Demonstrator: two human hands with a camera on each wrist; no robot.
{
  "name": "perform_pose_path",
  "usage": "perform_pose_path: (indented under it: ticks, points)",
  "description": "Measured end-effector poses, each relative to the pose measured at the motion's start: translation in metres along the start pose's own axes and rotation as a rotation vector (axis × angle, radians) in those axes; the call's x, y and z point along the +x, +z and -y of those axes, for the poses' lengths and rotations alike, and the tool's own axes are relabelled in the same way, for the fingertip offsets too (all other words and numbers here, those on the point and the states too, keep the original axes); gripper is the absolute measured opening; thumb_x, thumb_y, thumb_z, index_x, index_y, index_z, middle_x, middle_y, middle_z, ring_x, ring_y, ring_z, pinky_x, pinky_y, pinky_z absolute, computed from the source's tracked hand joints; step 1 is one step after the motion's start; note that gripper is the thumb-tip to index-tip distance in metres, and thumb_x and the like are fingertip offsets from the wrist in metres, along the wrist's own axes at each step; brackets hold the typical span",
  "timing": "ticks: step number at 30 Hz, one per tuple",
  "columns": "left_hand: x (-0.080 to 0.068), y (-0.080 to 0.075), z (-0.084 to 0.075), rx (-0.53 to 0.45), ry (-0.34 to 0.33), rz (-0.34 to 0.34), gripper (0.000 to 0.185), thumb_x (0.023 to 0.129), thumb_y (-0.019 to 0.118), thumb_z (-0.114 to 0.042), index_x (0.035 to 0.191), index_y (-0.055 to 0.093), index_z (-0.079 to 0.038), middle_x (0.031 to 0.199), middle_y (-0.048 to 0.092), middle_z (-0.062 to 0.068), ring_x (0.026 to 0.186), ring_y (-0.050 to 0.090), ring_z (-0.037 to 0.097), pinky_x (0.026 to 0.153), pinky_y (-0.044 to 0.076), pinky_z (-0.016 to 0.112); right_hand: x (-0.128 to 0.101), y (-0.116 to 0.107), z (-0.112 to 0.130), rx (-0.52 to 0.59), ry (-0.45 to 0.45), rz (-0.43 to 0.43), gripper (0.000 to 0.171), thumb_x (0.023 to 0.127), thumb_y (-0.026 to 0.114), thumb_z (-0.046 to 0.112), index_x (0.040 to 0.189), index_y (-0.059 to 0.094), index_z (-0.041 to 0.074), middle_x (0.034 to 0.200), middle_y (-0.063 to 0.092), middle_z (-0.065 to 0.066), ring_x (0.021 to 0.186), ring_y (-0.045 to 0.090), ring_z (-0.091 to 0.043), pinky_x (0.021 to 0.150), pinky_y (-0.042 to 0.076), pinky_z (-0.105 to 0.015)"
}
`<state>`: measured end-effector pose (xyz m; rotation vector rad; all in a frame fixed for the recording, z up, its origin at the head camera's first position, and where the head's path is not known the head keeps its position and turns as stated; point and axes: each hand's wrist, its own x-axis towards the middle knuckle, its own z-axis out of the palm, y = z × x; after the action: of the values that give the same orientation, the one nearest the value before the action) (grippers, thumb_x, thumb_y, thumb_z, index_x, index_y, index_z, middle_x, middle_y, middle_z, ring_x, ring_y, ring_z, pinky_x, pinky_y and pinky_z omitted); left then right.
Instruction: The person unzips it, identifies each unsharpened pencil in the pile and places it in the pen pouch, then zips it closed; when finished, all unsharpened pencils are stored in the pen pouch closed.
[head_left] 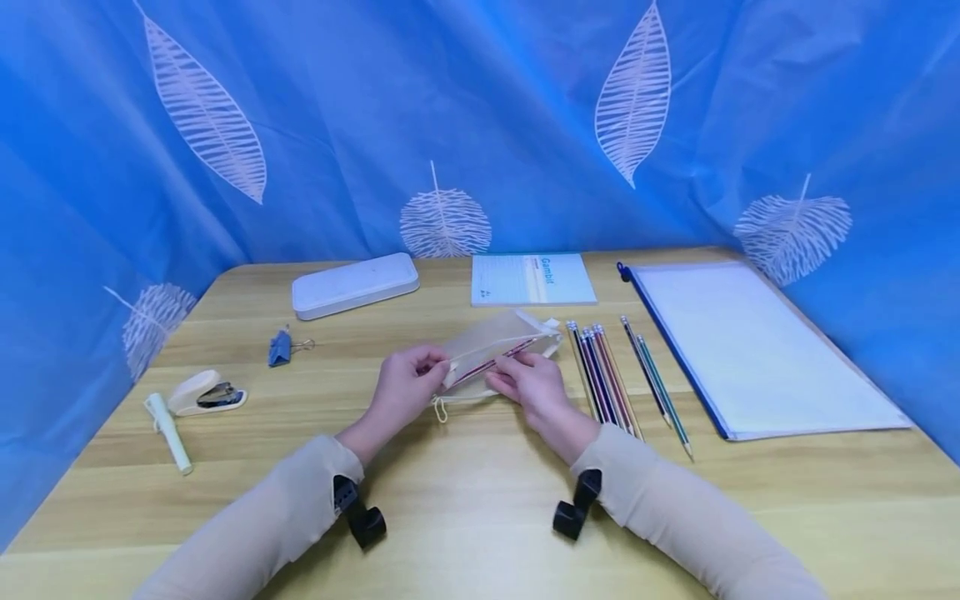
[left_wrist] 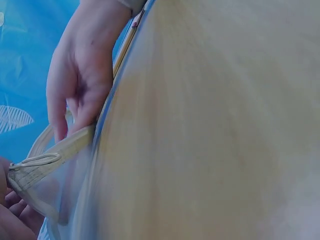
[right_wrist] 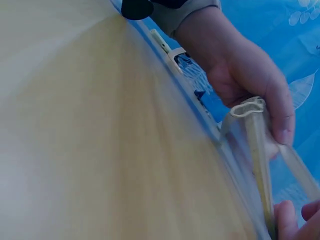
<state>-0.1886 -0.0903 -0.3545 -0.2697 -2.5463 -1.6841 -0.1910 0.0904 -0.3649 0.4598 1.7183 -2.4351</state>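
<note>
A see-through zip pouch [head_left: 480, 340] with cream trim is held above the middle of the table, its mouth parted. My left hand [head_left: 405, 385] pinches the pouch's left end, where a cream loop [head_left: 440, 410] hangs. A dark red striped pencil [head_left: 491, 363] lies slantwise in the mouth. My right hand [head_left: 538, 392] has its curled fingers in the mouth, at the pencil's middle. In the left wrist view the right hand [left_wrist: 82, 75] reaches down behind the cream trim [left_wrist: 55, 155], which hides its fingertips. The right wrist view shows the left hand [right_wrist: 250, 75] gripping the looped end.
Several pencils [head_left: 600, 367] lie right of the pouch, with two more [head_left: 656, 379] beside them. A blue-edged document bag [head_left: 765, 350] is at far right. Behind are a notebook [head_left: 517, 283] and white case [head_left: 356, 287]. At left: binder clip [head_left: 280, 348], stapler [head_left: 202, 398], pale green pen [head_left: 168, 433].
</note>
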Motion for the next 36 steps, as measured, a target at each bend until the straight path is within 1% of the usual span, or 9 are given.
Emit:
perform_pose_path:
  ticks: [2, 5, 7, 9, 12, 15, 24, 32, 36]
  points:
    - [-0.001, 0.0, 0.0, -0.017, -0.026, 0.013, 0.01, 0.084, 0.061, -0.002, 0.09, 0.068, 0.002, 0.074, 0.067, 0.012, 0.058, 0.056, 0.011, 0.052, 0.047, 0.019, -0.007, -0.014, 0.009, -0.022, 0.006, 0.014, 0.04, 0.086, 0.056, -0.003, 0.124, 0.045, -0.011, 0.09, 0.063, -0.014, 0.072, 0.064, -0.013, 0.076, 0.054, -0.025]
    - [-0.002, -0.001, 0.001, -0.026, -0.052, 0.021, 0.011, 0.084, 0.061, -0.003, 0.092, 0.068, 0.001, 0.075, 0.067, 0.012, 0.058, 0.057, 0.012, 0.052, 0.048, 0.019, -0.013, -0.042, 0.032, -0.109, -0.002, 0.098, 0.042, 0.087, 0.055, -0.003, 0.126, 0.042, -0.012, 0.089, 0.065, -0.009, 0.074, 0.065, -0.011, 0.074, 0.054, -0.022]
    - [-0.002, -0.003, 0.002, -0.019, -0.056, 0.022, 0.012, 0.084, 0.061, -0.003, 0.093, 0.068, 0.001, 0.076, 0.067, 0.012, 0.058, 0.058, 0.012, 0.053, 0.048, 0.019, -0.013, -0.065, 0.049, -0.271, -0.025, 0.179, 0.044, 0.088, 0.055, 0.001, 0.128, 0.04, -0.012, 0.095, 0.065, -0.014, 0.079, 0.066, -0.014, 0.075, 0.054, -0.024]
    - [-0.001, -0.005, 0.002, -0.014, -0.059, 0.023, 0.013, 0.085, 0.061, -0.004, 0.094, 0.068, 0.001, 0.076, 0.067, 0.012, 0.058, 0.058, 0.011, 0.053, 0.049, 0.019, -0.01, -0.088, 0.062, -0.492, -0.066, 0.248, 0.046, 0.089, 0.055, 0.004, 0.129, 0.039, -0.013, 0.101, 0.064, -0.02, 0.084, 0.066, -0.018, 0.076, 0.054, -0.026]
    - [-0.001, -0.007, 0.002, -0.014, -0.055, 0.028, 0.013, 0.085, 0.06, -0.003, 0.094, 0.068, 0.003, 0.078, 0.067, 0.014, 0.058, 0.058, 0.01, 0.054, 0.049, 0.018, -0.005, -0.117, 0.072, -0.814, -0.116, 0.267, 0.048, 0.088, 0.058, 0.01, 0.128, 0.042, -0.011, 0.111, 0.058, -0.027, 0.088, 0.064, -0.022, 0.078, 0.054, -0.031]
    - [0.0, -0.007, 0.002, -0.015, -0.042, 0.033, 0.013, 0.085, 0.06, -0.002, 0.094, 0.068, 0.004, 0.079, 0.068, 0.015, 0.059, 0.058, 0.01, 0.055, 0.05, 0.018, -0.003, -0.137, 0.076, -0.966, -0.115, 0.239, 0.048, 0.087, 0.06, 0.012, 0.127, 0.043, -0.012, 0.104, 0.06, -0.022, 0.082, 0.063, -0.019, 0.074, 0.055, -0.03]
    - [0.0, -0.008, 0.005, -0.015, -0.053, 0.045, 0.013, 0.086, 0.06, -0.002, 0.094, 0.068, 0.004, 0.081, 0.068, 0.016, 0.061, 0.057, 0.01, 0.055, 0.049, 0.017, 0.005, -0.152, 0.081, -1.156, -0.093, 0.219, 0.045, 0.084, 0.064, 0.01, 0.121, 0.046, -0.01, 0.069, 0.051, -0.004, 0.061, 0.056, -0.014, 0.057, 0.052, -0.028]
    - [0.0, -0.009, 0.007, -0.038, -0.068, 0.05, 0.014, 0.086, 0.06, -0.003, 0.097, 0.068, 0.003, 0.083, 0.068, 0.016, 0.062, 0.06, 0.011, 0.057, 0.052, 0.02, 0.013, -0.146, 0.081, -1.285, -0.05, 0.166, 0.055, 0.079, 0.063, 0.007, 0.126, 0.041, -0.012, 0.072, 0.06, -0.01, 0.055, 0.057, -0.015, 0.054, 0.052, -0.028]
    - [0.0, -0.009, 0.007, -0.036, -0.055, 0.04, 0.014, 0.087, 0.06, -0.004, 0.097, 0.068, 0.001, 0.082, 0.069, 0.015, 0.062, 0.06, 0.013, 0.056, 0.051, 0.02, 0.017, -0.144, 0.083, -1.272, -0.023, 0.132, 0.061, 0.076, 0.063, 0.006, 0.127, 0.037, -0.015, 0.078, 0.06, -0.014, 0.057, 0.059, -0.015, 0.055, 0.054, -0.028]
